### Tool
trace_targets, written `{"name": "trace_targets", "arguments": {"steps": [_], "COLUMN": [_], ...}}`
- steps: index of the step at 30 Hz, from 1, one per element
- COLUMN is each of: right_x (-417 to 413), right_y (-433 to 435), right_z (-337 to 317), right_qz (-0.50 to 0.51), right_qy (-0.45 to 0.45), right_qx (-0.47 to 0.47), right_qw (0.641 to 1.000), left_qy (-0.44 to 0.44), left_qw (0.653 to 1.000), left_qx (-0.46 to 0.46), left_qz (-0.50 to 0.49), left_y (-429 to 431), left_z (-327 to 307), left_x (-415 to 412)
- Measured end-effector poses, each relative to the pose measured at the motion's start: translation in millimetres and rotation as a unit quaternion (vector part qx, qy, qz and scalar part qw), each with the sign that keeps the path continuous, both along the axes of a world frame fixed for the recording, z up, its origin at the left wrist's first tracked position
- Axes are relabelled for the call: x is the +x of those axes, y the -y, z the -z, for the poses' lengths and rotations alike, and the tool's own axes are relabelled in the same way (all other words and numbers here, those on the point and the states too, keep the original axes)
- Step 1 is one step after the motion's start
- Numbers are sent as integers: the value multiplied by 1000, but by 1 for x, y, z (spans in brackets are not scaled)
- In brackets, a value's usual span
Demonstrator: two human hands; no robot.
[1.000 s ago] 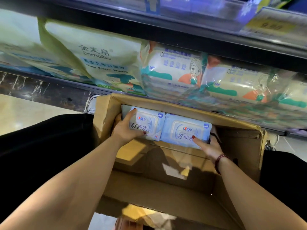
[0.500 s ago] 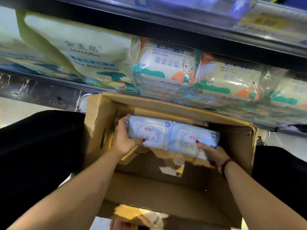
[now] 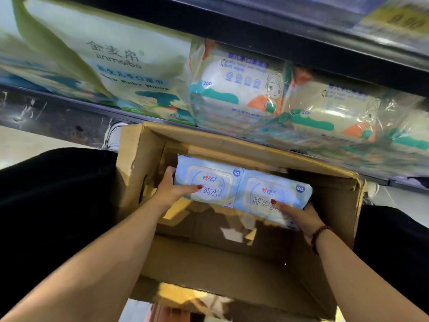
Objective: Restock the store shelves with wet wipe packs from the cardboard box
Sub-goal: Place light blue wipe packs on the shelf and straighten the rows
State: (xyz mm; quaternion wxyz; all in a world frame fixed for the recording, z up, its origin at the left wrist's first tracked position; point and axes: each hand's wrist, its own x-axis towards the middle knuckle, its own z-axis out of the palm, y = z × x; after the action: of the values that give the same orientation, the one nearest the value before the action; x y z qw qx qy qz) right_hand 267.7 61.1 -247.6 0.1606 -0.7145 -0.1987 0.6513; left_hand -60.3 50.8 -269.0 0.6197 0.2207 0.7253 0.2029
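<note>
Two bare forearms reach forward into an open cardboard box (image 3: 137,159) that sits between the person's black-clad legs. The near flap of the box is cut off at the bottom edge of the view. Its floor lies in shadow with a few pale patches that I cannot make out.

In the far half of the box, two light blue wet wipe packs sit side by side, their edges touching. The left hand (image 3: 170,192) grips the outer end of the left pack (image 3: 209,180), its thumb laid across the printed face. The rest of its fingers are hidden behind the pack. The right hand (image 3: 299,214), with a dark bead bracelet (image 3: 319,235) on its wrist, clasps the near corner of the right pack (image 3: 271,194) the same way, thumb on top and fingers out of sight underneath. What lies below the packs is hidden.

Past the box's far wall, a white shoe (image 3: 115,138) peeks out at the left. Above it, the shelf holds a large green baby wipes bag (image 3: 111,59) and clear-wrapped bundles of 20P packs (image 3: 241,84); these run off the right edge. A dark shelf edge (image 3: 278,36) crosses over them. The yellow price label (image 3: 404,17) at the top right is too blurred to read.
</note>
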Motion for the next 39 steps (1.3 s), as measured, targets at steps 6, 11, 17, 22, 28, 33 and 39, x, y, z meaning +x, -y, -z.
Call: {"name": "trace_targets", "arguments": {"steps": [6,11,17,22,28,33,39], "right_x": [-3,-5,-6,-14,-30,-37,-46], "right_y": [3,-4,2,1,6,20,24], "right_z": [-6,-8,-6,-16,-24,-43,-97], "right_qz": [49,49,78,79,83,121,126], "right_qy": [4,-6,-24,-28,28,4,-24], "right_qx": [-8,-9,-7,30,70,91,134], "right_qw": [999,999,997,996,994,988,983], "left_qy": [23,113,68,37,5,41,34], "left_qw": [997,992,996,998,999,998,996], "left_qx": [-64,-63,-38,-50,-31,16,63], "left_qz": [-48,7,34,-1,-42,-51,-53], "left_y": [-10,-19,-17,-14,-6,0,5], "left_z": [2,-5,-2,-8,-29,-67,-123], "left_x": [-6,-3,1,1,3,-5,-13]}}
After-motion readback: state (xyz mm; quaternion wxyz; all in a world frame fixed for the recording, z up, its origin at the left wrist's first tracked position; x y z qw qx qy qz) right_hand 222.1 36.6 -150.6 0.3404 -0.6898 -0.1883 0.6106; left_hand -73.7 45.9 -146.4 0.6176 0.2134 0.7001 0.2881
